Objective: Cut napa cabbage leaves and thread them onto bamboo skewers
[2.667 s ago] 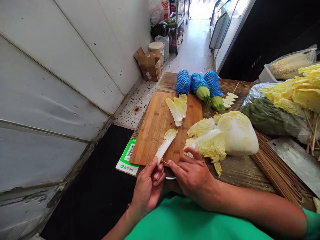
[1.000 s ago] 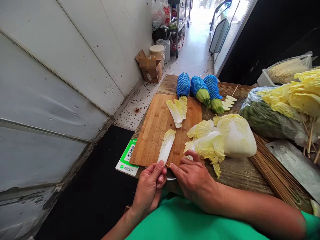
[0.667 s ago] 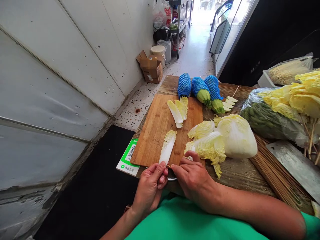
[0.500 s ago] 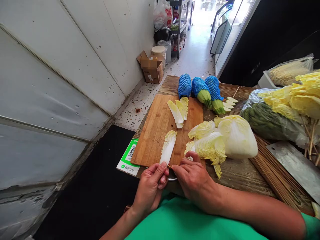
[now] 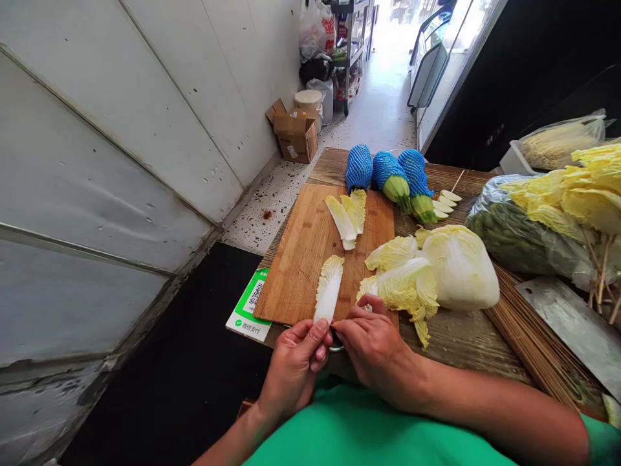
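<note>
My left hand (image 5: 297, 362) is closed, with thumb and fingers pinching the white base of a strip of napa cabbage leaf (image 5: 330, 290), whose frilly yellow end points away over the cutting board (image 5: 295, 259). Close beside it, my right hand (image 5: 376, 353) pinches a thin bamboo skewer at the leaf's base; most of the stick is hidden by the fingers. Further up the board lie cut cabbage leaf pieces (image 5: 343, 223). Right of the board sit loose cabbage leaves (image 5: 407, 281) and a partly peeled napa cabbage (image 5: 460, 268).
Zucchini in blue foam nets (image 5: 388, 173) lie at the table's far end, near sliced pieces on a stick (image 5: 444, 204). To the right are many bamboo skewers (image 5: 531, 330), a cleaver (image 5: 572, 323), a bag of green vegetables (image 5: 514, 233) and skewered cabbage leaves (image 5: 582, 191).
My hands have come slightly closer together, and the leaf has shifted a little to the right. Less of the skewer shows between the fingers now.
</note>
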Motion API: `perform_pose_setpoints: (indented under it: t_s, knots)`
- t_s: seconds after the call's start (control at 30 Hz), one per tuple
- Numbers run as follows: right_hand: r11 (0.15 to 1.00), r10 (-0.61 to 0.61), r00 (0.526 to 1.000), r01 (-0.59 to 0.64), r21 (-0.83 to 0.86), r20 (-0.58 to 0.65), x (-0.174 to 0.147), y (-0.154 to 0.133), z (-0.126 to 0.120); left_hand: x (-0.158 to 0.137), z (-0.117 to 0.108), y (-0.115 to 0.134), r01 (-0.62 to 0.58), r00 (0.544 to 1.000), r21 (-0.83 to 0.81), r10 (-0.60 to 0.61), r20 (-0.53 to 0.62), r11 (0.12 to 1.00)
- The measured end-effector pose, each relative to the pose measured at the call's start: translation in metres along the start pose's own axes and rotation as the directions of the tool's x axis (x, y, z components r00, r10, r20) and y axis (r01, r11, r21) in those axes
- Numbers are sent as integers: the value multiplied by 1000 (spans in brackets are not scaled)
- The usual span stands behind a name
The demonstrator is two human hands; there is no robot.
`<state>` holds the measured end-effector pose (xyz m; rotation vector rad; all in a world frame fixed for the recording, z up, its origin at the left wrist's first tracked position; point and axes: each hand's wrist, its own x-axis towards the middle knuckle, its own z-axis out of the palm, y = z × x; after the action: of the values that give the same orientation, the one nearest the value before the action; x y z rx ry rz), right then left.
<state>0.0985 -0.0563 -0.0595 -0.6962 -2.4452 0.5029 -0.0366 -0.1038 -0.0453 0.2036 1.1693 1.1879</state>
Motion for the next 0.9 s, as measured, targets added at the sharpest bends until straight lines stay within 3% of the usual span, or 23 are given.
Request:
perform_pose_setpoints:
  t_s: [0.2, 0.33, 0.43, 0.53, 0.6, 0.7, 0.9]
  knots:
    - [1000, 26, 1000, -26, 11, 4, 5, -1, -4, 0, -1, 0, -48, 999, -29, 48, -18, 998]
    - [992, 36, 997, -44, -114, -70, 8, -7, -19, 1, -7, 2, -142, 988, -109, 134, -79, 984]
    - [976, 148, 989, -146, -160, -2, -2, -7, -31, 1, -10, 5, -192, 977, -152, 173, -128, 970]
    - [952, 298, 912, -304, -25, 282, -18, -2, -36, 1, -11, 6, -193, 975, -158, 171, -141, 968]
    - [913, 295, 860, -383, 143, 417, -27, 0, -38, 0, -11, 4, -180, 978, -147, 161, -133, 973]
    - [834, 283, 856, -442, 330, 433, -33, -1, -39, 0, -10, 2, -152, 984, -113, 140, -108, 982]
    - [787, 322, 860, -475, 393, 396, -38, -6, -34, -1, -8, 0, -107, 992, -35, 104, -76, 994]
